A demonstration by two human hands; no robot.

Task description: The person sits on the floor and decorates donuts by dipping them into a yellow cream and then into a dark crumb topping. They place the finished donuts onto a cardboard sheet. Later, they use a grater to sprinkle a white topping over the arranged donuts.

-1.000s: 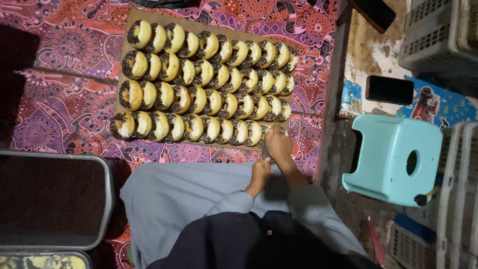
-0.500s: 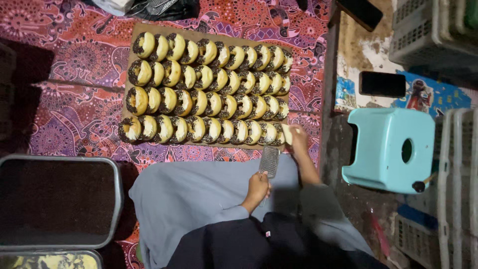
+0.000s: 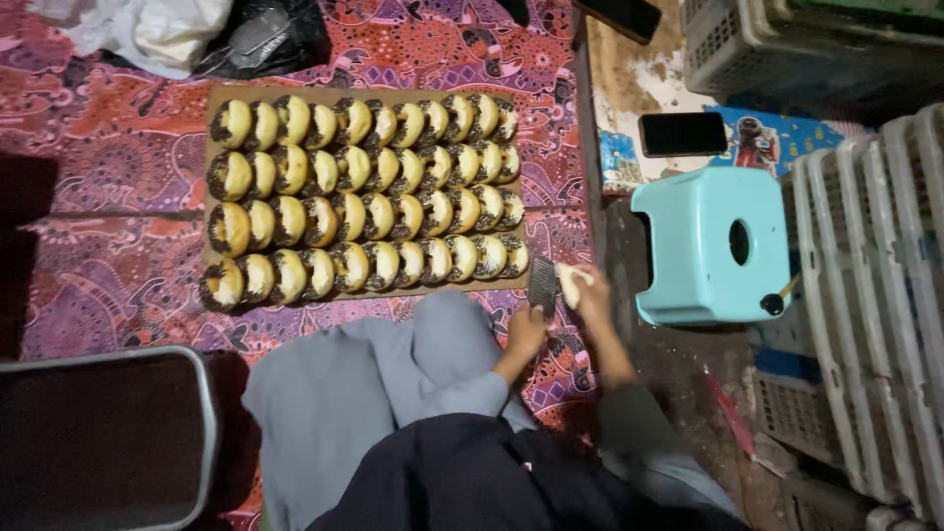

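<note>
A brown cardboard sheet (image 3: 218, 96) on the patterned mat carries several rows of round buns (image 3: 351, 181) filled with dark sprinkles. My left hand (image 3: 527, 331) sits just off the sheet's near right corner and grips a small flat metal grater (image 3: 542, 284), held upright. My right hand (image 3: 593, 295) is beside it and pinches a pale block (image 3: 567, 282) against the grater. Both hands hover over the mat, right of the last bun in the near row. My grey-clothed lap (image 3: 374, 393) lies below them.
A light blue plastic stool (image 3: 710, 246) stands just right of my hands. A dark phone (image 3: 682, 133) lies beyond it, with white plastic crates (image 3: 875, 295) further right. A dark metal tray (image 3: 98, 442) is at the near left. Plastic bags (image 3: 197, 34) lie behind the sheet.
My hands moved right and a little nearer, from the near right corner of the bun rows to the mat beside the stool. The grater and pale block came into view.
</note>
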